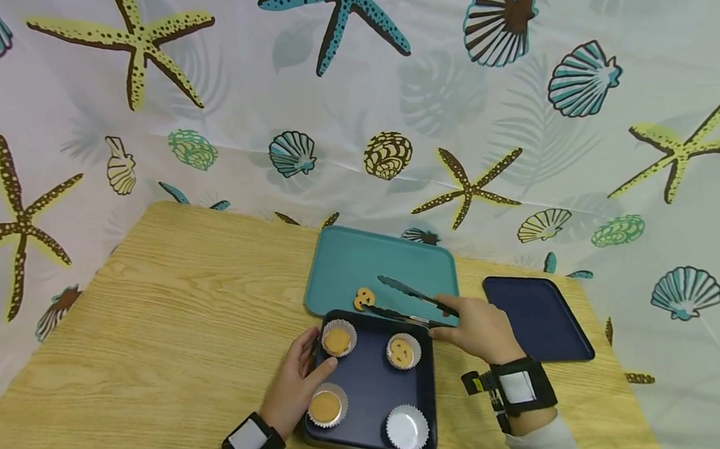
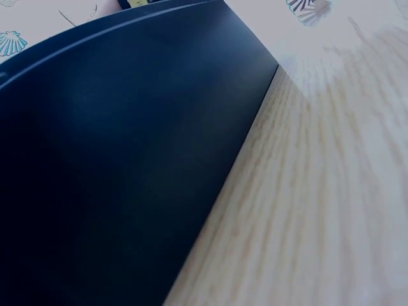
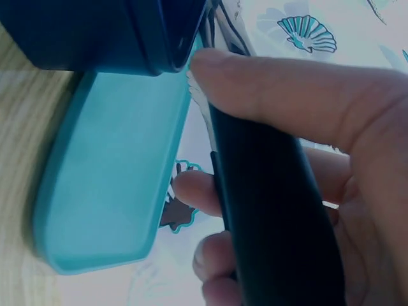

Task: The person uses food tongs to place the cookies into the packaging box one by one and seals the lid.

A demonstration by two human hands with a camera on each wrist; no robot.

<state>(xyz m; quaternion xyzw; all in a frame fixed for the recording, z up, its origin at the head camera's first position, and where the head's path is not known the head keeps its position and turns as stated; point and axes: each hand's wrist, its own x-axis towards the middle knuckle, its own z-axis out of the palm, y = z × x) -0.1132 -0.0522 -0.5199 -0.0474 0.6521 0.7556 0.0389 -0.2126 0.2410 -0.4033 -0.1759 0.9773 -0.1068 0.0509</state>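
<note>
My left hand (image 1: 291, 379) grips the left wall of a deep dark blue square pan (image 1: 367, 393), thumb over the rim and fingers outside. Its dark side wall (image 2: 140, 127) fills much of the left wrist view. Inside sit several white paper baking cups; three hold a round cookie each, one being a face cookie (image 1: 400, 352), and the front-right cup (image 1: 407, 429) is bare. My right hand (image 1: 479, 326) holds black-handled tongs (image 3: 268, 204), arms spread apart. One tong tip is right at another face cookie (image 1: 364, 298) on the teal tray (image 1: 350, 260).
A flat navy tray (image 1: 538, 316) lies to the right of my right hand. The teal tray sits behind the pan, close to the shell-patterned cloth (image 1: 338, 106) at the back. Wooden tabletop (image 1: 154, 353) stretches away on the left.
</note>
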